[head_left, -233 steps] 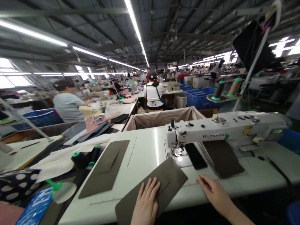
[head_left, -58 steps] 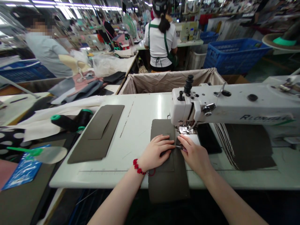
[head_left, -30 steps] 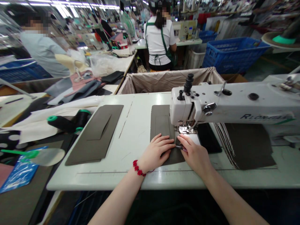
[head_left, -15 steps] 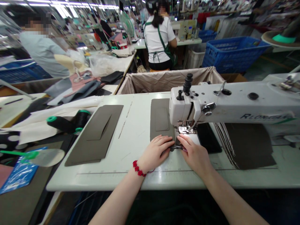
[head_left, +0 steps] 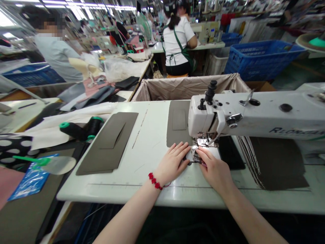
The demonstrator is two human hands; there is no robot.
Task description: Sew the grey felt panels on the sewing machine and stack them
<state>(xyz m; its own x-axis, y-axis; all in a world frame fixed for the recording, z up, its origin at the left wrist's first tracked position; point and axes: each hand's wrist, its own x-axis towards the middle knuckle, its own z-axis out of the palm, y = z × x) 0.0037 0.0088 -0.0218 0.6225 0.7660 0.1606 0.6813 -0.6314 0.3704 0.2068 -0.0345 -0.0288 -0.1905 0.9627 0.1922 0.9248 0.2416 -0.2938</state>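
Observation:
A grey-brown fabric panel (head_left: 177, 127) with a small patch on it lies under the presser foot of the white sewing machine (head_left: 254, 113), most of it past the needle. My left hand (head_left: 172, 163) lies flat on the table with its fingers stretched out at the panel's near edge. My right hand (head_left: 214, 169) is just right of it, below the needle, fingers pinched on a small dark tool whose tip shows between the hands. A red bead bracelet is on my left wrist.
A finished grey-brown panel (head_left: 109, 144) lies at the table's left, beside black thread cones (head_left: 81, 128). A stack of cut panels (head_left: 274, 162) sits under the machine arm. A cloth-lined bin (head_left: 190, 87) stands behind the table. Two people work at other tables; blue crates (head_left: 259, 57) at right.
The panel has fed away from me under the needle until only its near edge lies by my hands. Both hands stayed close to the presser foot.

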